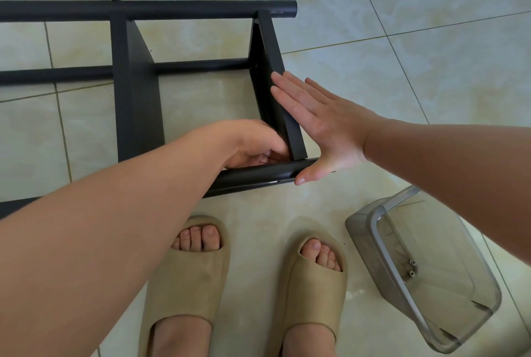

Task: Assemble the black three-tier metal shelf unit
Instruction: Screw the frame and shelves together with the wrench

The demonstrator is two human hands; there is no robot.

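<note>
- Left hand [255, 145]: forearm extended forward, fingers curled inward; whether they hold anything is hidden.
- Right hand [319, 126]: flat, fingers straight and together, thumb pointing down.

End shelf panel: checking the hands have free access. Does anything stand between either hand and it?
Nothing visible. The right hand lies flat against the end shelf panel; the left hand is at its joint with the near tube.

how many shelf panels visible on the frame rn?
2. Right panel, at the tubes' end, with the right hand pressed flat against it; left panel, further along the tubes. A third may lie beyond the picture's left edge.
</note>
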